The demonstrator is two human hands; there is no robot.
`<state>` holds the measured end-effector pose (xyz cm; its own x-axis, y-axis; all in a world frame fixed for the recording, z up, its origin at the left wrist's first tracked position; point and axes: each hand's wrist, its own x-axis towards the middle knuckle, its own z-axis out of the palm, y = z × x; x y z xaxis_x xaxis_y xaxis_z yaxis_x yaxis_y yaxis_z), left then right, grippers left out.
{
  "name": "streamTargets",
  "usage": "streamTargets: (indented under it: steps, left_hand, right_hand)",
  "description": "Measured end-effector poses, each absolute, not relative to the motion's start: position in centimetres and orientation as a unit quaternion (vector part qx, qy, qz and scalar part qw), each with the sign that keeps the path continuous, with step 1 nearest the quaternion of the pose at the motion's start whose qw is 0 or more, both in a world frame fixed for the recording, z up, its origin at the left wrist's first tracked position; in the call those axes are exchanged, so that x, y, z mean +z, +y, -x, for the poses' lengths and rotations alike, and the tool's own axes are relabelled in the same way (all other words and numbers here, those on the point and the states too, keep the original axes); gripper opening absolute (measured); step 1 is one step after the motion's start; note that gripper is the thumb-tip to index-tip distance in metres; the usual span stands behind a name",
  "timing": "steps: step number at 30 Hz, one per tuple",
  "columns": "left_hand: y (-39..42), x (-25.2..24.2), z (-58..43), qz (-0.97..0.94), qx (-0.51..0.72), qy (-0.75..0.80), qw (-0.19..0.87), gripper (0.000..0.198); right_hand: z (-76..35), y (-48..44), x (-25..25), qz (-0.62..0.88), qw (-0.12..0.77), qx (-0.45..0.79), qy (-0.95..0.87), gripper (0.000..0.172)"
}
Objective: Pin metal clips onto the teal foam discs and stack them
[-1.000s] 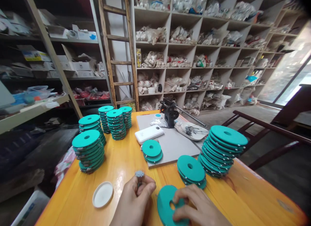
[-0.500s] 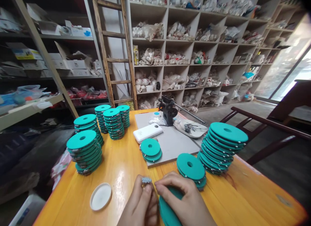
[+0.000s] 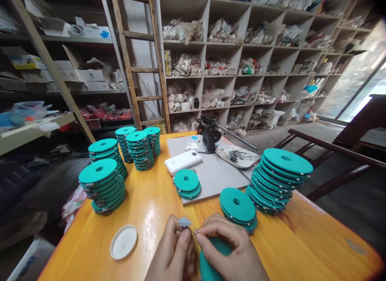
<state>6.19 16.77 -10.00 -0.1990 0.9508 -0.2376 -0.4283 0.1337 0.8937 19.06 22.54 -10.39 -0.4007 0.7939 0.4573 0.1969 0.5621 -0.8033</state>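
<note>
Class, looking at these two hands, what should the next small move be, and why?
Probably the right hand should ease the small, round, grey bead-like piece it pinches away from the bundle of grey-headed pieces in the left hand: both sit close together, and a round, teal, foam-like disc lies nearby, partly hidden by the right hand.

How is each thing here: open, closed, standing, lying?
Left hand: closed on gray bundle
Right hand: pinching a tiny gray piece
Green disc: partly covered by right hand
White dish: lying flat
White device: lying flat
Rightmost disc stack: standing, uneven edges
Wooden ladder: standing
Cardboard box: flap open
</note>
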Motion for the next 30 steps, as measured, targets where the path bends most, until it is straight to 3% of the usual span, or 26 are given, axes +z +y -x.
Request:
streamTargets:
  steps: [6, 22, 30]
  left_hand:
    - [16.79, -9.04, -6.18, -0.163, 0.623, 0.459, 0.612, 0.054]
    - [16.84, -9.62, -5.77, -0.202, 0.599, 0.44, 0.637, 0.047]
    - [16.98, -9.72, -6.01, -0.189, 0.612, 0.423, 0.641, 0.052]
  right_hand:
    - [-19.47, 22.57, -10.76, 0.314, 0.446, 0.315, -0.777, 0.014]
    - [-19.78, 22.35, -10.64, 0.321, 0.416, 0.339, -0.781, 0.016]
    - [-19.67, 22.43, -10.5, 0.316, 0.415, 0.348, -0.779, 0.015]
